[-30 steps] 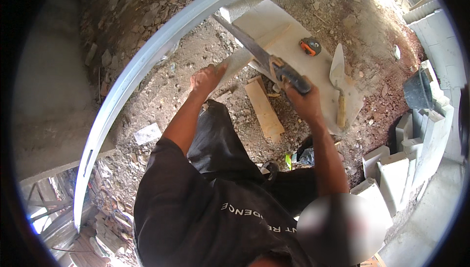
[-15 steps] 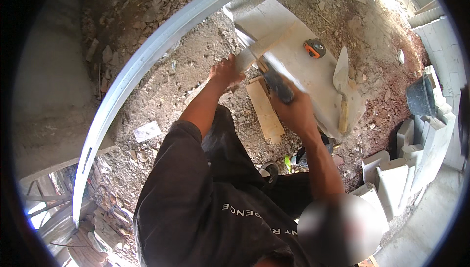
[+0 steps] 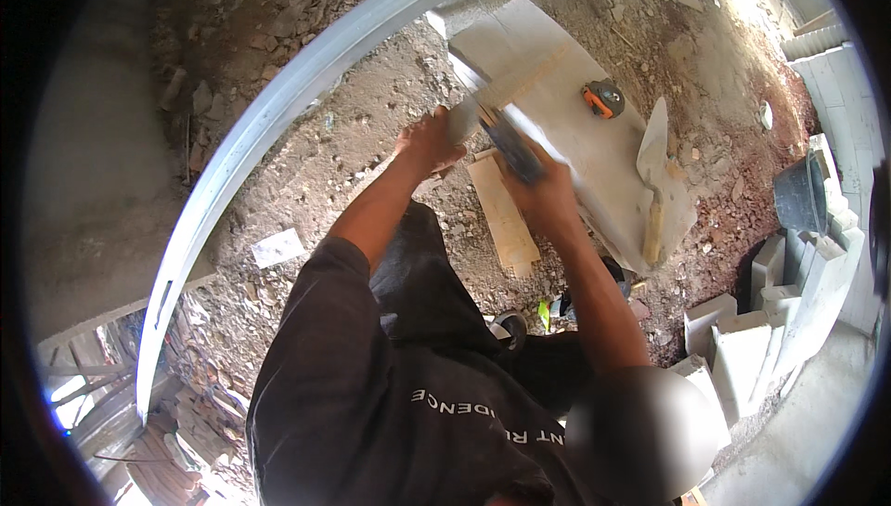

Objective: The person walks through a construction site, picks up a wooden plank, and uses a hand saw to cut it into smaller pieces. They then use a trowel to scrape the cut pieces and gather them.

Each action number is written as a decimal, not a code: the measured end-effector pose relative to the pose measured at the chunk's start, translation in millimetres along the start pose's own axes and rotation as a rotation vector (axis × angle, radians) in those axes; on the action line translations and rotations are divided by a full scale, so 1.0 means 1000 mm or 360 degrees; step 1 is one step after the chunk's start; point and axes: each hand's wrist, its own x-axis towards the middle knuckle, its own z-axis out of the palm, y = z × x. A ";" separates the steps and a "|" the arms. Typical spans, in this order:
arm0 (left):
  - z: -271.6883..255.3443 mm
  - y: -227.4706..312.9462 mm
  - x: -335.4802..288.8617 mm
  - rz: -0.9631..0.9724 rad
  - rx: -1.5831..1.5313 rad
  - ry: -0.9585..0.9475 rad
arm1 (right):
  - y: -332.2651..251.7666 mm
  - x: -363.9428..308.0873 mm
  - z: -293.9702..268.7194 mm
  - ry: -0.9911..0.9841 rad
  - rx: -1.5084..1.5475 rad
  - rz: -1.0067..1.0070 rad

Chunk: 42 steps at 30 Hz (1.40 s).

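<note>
My left hand (image 3: 430, 144) is closed on the near end of a flat, grey-brown strip (image 3: 506, 88), which slants up and right over a pale slab (image 3: 529, 32). My right hand (image 3: 546, 195) grips a dark-handled tool (image 3: 513, 146), its light-brown front end meeting the strip close to my left fingers. Motion smears this tool, so I cannot tell its kind. A light wooden board (image 3: 504, 214) lies on the ground between my forearms. To the right on the slab are an orange-and-black tape measure (image 3: 603, 99) and a pointed trowel (image 3: 652, 167) with a wooden handle.
A long pale metal beam (image 3: 251, 135) curves across the left. Broken rubble (image 3: 288, 5) covers the ground beyond it. At right stand a dark bucket (image 3: 800, 195) and several stacked pale blocks (image 3: 742, 348). A small white tile piece (image 3: 278, 248) lies left of my arm.
My right hand and the dark-handled tool have shifted slightly left and away from me along the strip. My left hand stays almost in place on the strip.
</note>
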 end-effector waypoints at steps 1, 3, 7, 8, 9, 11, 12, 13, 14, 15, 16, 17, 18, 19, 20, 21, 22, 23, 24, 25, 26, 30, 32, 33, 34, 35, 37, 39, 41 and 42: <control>0.000 -0.002 -0.002 -0.0010 0.0018 0.0044 | -0.007 0.015 0.013 -0.0024 0.0000 0.0001; 0.001 0.001 -0.006 -0.0044 0.0014 0.0023 | -0.008 0.014 0.016 -0.0034 0.0120 0.0055; -0.004 0.005 -0.004 -0.0041 -0.0005 -0.0007 | 0.005 -0.027 -0.014 0.0028 0.0112 -0.0044; 0.000 0.001 -0.005 -0.0067 -0.0019 -0.0018 | -0.006 -0.054 -0.031 -0.0086 0.0205 0.0201; 0.002 -0.003 -0.007 -0.0067 -0.0044 -0.0033 | -0.011 -0.085 -0.052 -0.0068 0.0109 0.0172; 0.001 -0.013 -0.011 -0.0081 -0.0102 -0.0052 | -0.012 -0.144 -0.093 -0.0177 0.0104 0.0267; 0.000 -0.010 -0.011 -0.0061 -0.0100 -0.0031 | -0.026 -0.163 -0.114 -0.0204 0.0062 0.0279; 0.000 -0.008 -0.012 -0.0049 -0.0101 -0.0009 | -0.036 -0.170 -0.124 -0.0240 0.0023 0.0288; 0.000 -0.008 -0.014 -0.0047 -0.0105 0.0012 | -0.030 -0.164 -0.119 -0.0234 -0.0028 0.0207; -0.001 -0.010 -0.015 -0.0061 -0.0109 -0.0009 | -0.016 -0.151 -0.107 -0.0235 -0.0076 0.0122; 0.000 -0.013 -0.017 -0.0083 -0.0115 -0.0029 | -0.002 -0.129 -0.089 -0.0243 -0.0121 0.0032; -0.005 -0.007 -0.016 -0.0057 -0.0105 -0.0040 | 0.008 -0.093 -0.058 -0.0227 0.0102 0.0080; -0.006 0.000 -0.014 -0.0035 -0.0094 -0.0063 | 0.009 -0.055 -0.031 -0.0060 0.0133 -0.0046; -0.011 0.005 -0.011 -0.0025 -0.0074 -0.0066 | 0.012 -0.026 -0.012 -0.0069 0.0145 0.0093; -0.012 0.008 -0.010 -0.0022 -0.0054 -0.0080 | 0.003 0.002 0.003 -0.0037 0.0087 0.0118; -0.012 0.007 -0.012 -0.0058 -0.0070 -0.0078 | -0.006 0.018 0.014 -0.0028 0.0035 0.0138; -0.012 0.007 -0.014 -0.0087 -0.0083 -0.0076 | -0.008 0.017 0.015 -0.0024 0.0102 0.0135; -0.013 0.008 -0.014 -0.0106 -0.0093 -0.0073 | -0.009 0.016 0.015 -0.0011 0.0167 0.0134; -0.010 0.008 -0.011 -0.0081 -0.0071 -0.0047 | -0.008 0.010 0.012 0.0000 0.0220 0.0149; -0.004 0.005 -0.008 -0.0066 -0.0067 -0.0025 | -0.008 -0.002 0.006 0.0037 0.0108 0.0114; 0.000 0.003 -0.004 -0.0044 -0.0062 -0.0005 | -0.008 -0.023 -0.007 0.0080 -0.0005 0.0081; -0.003 -0.008 -0.014 -0.0071 -0.0086 -0.0060 | -0.013 -0.148 -0.094 -0.0160 0.0053 0.0301; -0.002 -0.010 -0.013 -0.0078 -0.0066 -0.0061 | -0.019 -0.187 -0.129 -0.0237 0.0018 0.0352; -0.005 -0.006 -0.013 -0.0041 -0.0058 -0.0060 | -0.019 -0.179 -0.124 -0.0209 0.0004 0.0272; -0.006 -0.007 -0.013 -0.0044 -0.0060 -0.0071 | -0.017 -0.161 -0.110 -0.0189 -0.0004 0.0194; -0.007 -0.011 -0.013 -0.0056 -0.0062 -0.0074 | -0.011 -0.136 -0.093 -0.0172 -0.0007 0.0106; -0.002 -0.001 -0.010 -0.0007 -0.0066 -0.0081 | 0.009 -0.064 -0.039 -0.0098 0.0142 0.0175; -0.004 0.005 -0.002 0.0028 -0.0023 -0.0024 | -0.006 -0.002 -0.009 -0.0026 0.0159 0.0231; -0.006 -0.002 -0.006 -0.0028 -0.0035 -0.0029 | -0.009 0.002 -0.001 -0.0022 0.0226 0.0159; -0.005 -0.003 -0.009 -0.0050 -0.0049 -0.0041 | -0.003 -0.007 0.000 -0.0025 0.0272 0.0136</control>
